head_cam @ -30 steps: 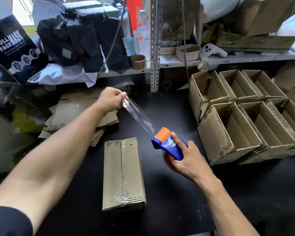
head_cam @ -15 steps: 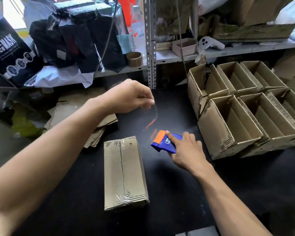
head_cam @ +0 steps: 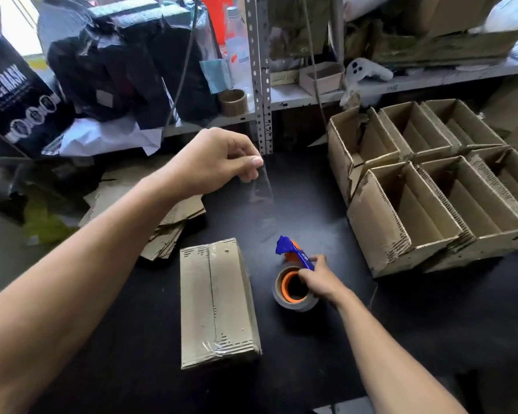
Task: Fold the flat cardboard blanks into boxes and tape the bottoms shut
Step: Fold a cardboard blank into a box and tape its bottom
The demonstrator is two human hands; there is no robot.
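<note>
A folded cardboard box point(head_cam: 219, 303) lies bottom-up on the black table point(head_cam: 431, 318), its seam covered with clear tape. To its right lies a tape dispenser point(head_cam: 295, 282), blue and orange, flat on the table. My right hand point(head_cam: 319, 277) holds its blue handle. My left hand point(head_cam: 219, 161) is raised above the table and pinches a strip of clear tape point(head_cam: 262, 192) that hangs from its fingertips, apart from the dispenser.
Several open finished boxes point(head_cam: 431, 186) stand in rows at the right. A heap of flat cardboard blanks point(head_cam: 168, 216) lies left of the taped box. Behind runs a cluttered shelf point(head_cam: 296, 97) with a metal upright point(head_cam: 260, 73), black bags and a tape core.
My right hand has lowered the dispenser onto the table, turned on its side. The tape strip has come free of the dispenser and hangs from my left hand, which moved right.
</note>
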